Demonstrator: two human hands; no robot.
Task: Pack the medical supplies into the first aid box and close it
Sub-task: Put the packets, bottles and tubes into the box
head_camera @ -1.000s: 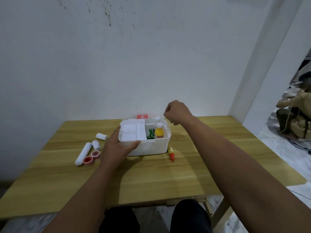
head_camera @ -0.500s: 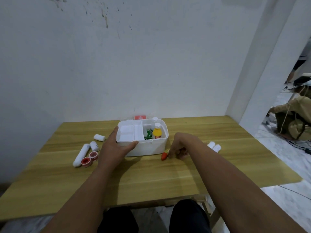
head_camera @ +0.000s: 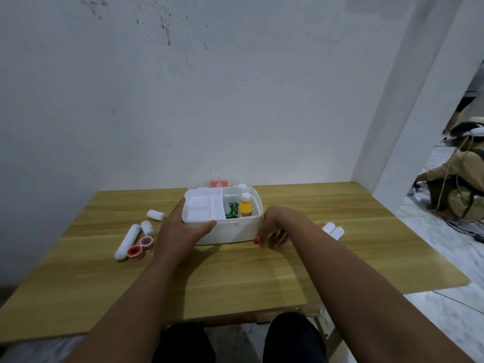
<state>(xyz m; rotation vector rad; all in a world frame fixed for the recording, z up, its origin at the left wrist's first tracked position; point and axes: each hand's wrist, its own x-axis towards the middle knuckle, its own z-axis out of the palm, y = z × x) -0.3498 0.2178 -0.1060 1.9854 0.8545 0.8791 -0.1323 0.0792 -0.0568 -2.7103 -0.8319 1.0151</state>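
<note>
Hands work at a white first aid box (head_camera: 230, 231) that sits open near the far middle of the wooden desk (head_camera: 235, 279). The left hand (head_camera: 180, 231) has its grip clamped on the box's near left corner, thumb over the rim and fingers along the left wall. The right hand (head_camera: 275, 230) rests on the desk just right of the box, its grip curled around a small red-capped tube (head_camera: 257, 240) whose cap pokes out toward the box's near right corner. Inside the box, a white tray (head_camera: 203, 209) fills the left part, while a yellow bottle (head_camera: 245, 208) with a white cap stands upright in the right part beside a green packet (head_camera: 231, 210). Left of the box lie white bandage rolls (head_camera: 127, 241) and two red tape rolls (head_camera: 141, 248). Two more white rolls (head_camera: 333, 230) lie right of the right forearm.
</note>
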